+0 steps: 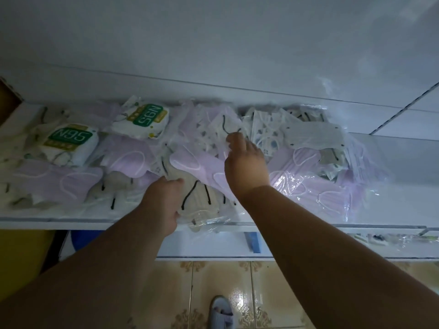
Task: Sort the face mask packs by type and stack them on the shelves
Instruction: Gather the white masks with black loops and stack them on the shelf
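A jumble of clear-wrapped face mask packs covers a white shelf (392, 200). Two N95 packs with green labels (70, 138) (147, 118) lie at the left. Lilac packs (59, 184) (306, 162) are spread across the shelf, and a grey mask pack (316, 136) rests at the back right. My left hand (164, 205) grips a beige pack with black ear loops (202, 198) at the shelf's front edge. My right hand (244, 162) reaches further back, its fingers pinching the edge of a white patterned pack (225, 129) above a lilac pack (190, 160).
A white wall rises behind the shelf. A lower shelf (380, 239) at the right holds a few more packs. Below it are a blue object (255, 242), a yellow surface (21, 257) at the left, a patterned tile floor (261, 293) and my slipper (221, 309).
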`<state>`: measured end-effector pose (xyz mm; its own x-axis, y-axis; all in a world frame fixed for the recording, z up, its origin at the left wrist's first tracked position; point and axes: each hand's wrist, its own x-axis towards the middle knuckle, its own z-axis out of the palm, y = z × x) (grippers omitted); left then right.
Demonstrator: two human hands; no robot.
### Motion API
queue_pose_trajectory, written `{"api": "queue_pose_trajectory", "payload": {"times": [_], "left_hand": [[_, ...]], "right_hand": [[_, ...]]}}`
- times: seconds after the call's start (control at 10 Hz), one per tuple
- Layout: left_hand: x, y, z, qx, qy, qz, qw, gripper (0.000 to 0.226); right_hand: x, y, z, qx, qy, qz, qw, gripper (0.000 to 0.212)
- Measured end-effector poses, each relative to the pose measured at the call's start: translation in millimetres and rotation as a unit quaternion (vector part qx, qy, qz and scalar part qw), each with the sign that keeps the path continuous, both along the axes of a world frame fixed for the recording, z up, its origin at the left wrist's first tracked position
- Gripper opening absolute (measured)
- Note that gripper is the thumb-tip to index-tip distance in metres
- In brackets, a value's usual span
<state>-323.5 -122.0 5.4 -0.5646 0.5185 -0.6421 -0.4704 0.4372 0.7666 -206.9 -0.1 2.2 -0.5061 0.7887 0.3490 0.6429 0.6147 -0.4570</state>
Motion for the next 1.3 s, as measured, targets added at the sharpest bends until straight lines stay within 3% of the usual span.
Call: {"api": "queue_pose_trajectory", "payload": {"times": [0.1, 0.2, 0.3, 0.4, 0.5, 0.6, 0.7, 0.8, 0.9, 1.0, 1.1, 1.2, 1.3], "left_hand": [[-6.7, -2.3, 11.1, 0.006, -0.021, 0.039, 0.999, 0.031], [-16.1, -11.2, 26.3, 0.046, -0.091, 0.074, 0.992, 0.041], [-30.3, -24.7, 22.4, 0.108, -0.172, 0.083, 0.976, 0.051], [-38.2, -34.2, 11.9, 0.036, -0.03, 0.041, 0.998, 0.021], [-45.7, -40.5, 8.0, 0.004, 0.058, 0.052, 0.997, 0.015], [-56.4, -49.3, 7.0, -0.003, 0.131, 0.052, 0.99, 0.022], [-60.7, -58.6, 8.0, 0.017, 0.14, 0.079, 0.987, 0.032], [-52.3, -68.4, 12.3, 0.038, 0.096, 0.049, 0.993, 0.035], [-34.7, -82.4, 11.4, 0.03, 0.032, -0.007, 0.999, 0.025], [-24.7, -101.2, 5.3, 0.047, -0.061, -0.012, 0.997, 0.016], [-19.9, -123.8, 0.2, 0.058, -0.088, -0.047, 0.993, 0.029], [-14.2, -144.0, 1.4, 0.049, -0.006, -0.085, 0.995, 0.041], [-5.4, -158.8, 5.0, 0.069, -0.003, -0.086, 0.994, 0.048]], "right_hand": [[-7.5, -36.3, 8.9, -0.04, 0.048, 0.046, 0.997, 0.039], [-12.1, -70.0, -7.0, -0.055, 0.067, 0.211, 0.974, 0.029], [-18.2, -84.5, -20.9, -0.09, 0.036, 0.237, 0.967, 0.034], [-14.9, -83.2, -24.9, -0.183, 0.011, 0.234, 0.955, 0.048], [-18.8, -69.7, -25.3, -0.245, 0.0, 0.186, 0.951, 0.064], [-36.7, -45.6, -13.5, -0.305, 0.01, 0.116, 0.945, 0.056], [-49.4, -38.5, 4.5, -0.326, 0.011, 0.056, 0.944, 0.048], [-48.9, -68.0, 13.4, -0.429, 0.096, 0.018, 0.898, 0.041], [-40.2, -108.6, 5.6, -0.539, 0.181, -0.027, 0.822, 0.03], [-22.8, -130.9, -2.8, -0.553, 0.247, -0.101, 0.79, 0.021], [-2.7, -153.8, -5.5, -0.556, 0.286, -0.139, 0.768, 0.016], [12.2, -181.0, 0.4, -0.602, 0.319, -0.136, 0.719, 0.012], [29.0, -201.9, 3.1, -0.614, 0.329, -0.146, 0.702, 0.021]]}}
